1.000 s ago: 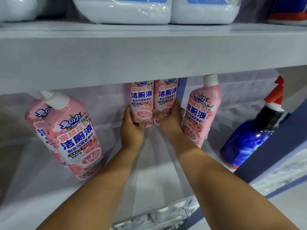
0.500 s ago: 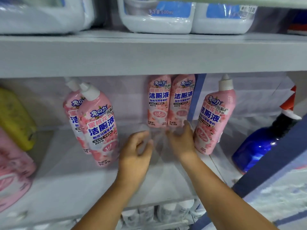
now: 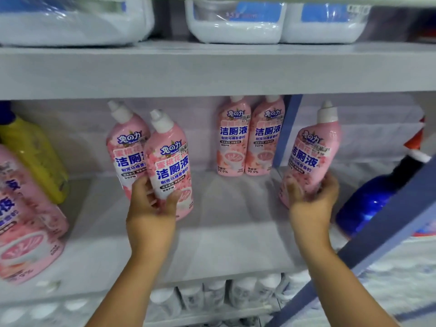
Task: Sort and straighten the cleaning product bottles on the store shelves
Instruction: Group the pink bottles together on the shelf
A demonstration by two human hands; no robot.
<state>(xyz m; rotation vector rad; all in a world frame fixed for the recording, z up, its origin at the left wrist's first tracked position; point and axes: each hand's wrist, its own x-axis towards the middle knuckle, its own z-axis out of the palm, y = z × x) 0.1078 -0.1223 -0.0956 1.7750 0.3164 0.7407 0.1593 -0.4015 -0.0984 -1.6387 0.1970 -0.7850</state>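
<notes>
Pink toilet-cleaner bottles with white caps stand on the middle shelf (image 3: 236, 232). My left hand (image 3: 151, 208) grips the lower body of the front left pink bottle (image 3: 171, 159), which leans left; a second pink bottle (image 3: 126, 147) stands just behind it. My right hand (image 3: 313, 199) holds the base of the right pink bottle (image 3: 313, 149), which tilts right. A pair of pink bottles (image 3: 250, 138) stands upright and side by side at the back of the shelf, untouched.
A yellow bottle (image 3: 35, 156) and large pink bottles (image 3: 26, 220) sit at the left. A blue spray bottle (image 3: 372, 201) with a red-white trigger stands at the right behind a blue upright (image 3: 401, 213). White tubs (image 3: 236, 24) fill the upper shelf; white caps (image 3: 212, 296) show below.
Both hands let go of the back pair of bottles and spread apart. The left hand took hold of the front left bottle, the right hand took the right bottle.
</notes>
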